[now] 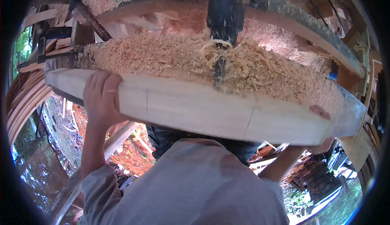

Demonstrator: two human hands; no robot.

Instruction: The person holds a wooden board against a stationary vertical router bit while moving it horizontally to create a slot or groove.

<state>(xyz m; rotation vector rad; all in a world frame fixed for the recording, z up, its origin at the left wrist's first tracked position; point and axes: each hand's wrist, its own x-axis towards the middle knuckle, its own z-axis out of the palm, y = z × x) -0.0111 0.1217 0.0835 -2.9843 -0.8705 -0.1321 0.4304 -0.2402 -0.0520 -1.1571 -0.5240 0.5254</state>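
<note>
A long pale wooden board with two dark lines across its face lies crosswise in front of me. My left hand grips its left part, with the fingers over the far edge and the thumb along the near side. At the right end my right hand holds the board from beneath, and its fingertips show at the far edge. A slim bit under a dark chuck reaches down to the board's far edge, blurred and wound with shavings. Both hands are well apart from the bit.
Wood shavings are heaped over the worktable behind the board. A hammer-like tool lies at the back left. Stacked thin strips of wood stand at the left. A thick beam crosses the back.
</note>
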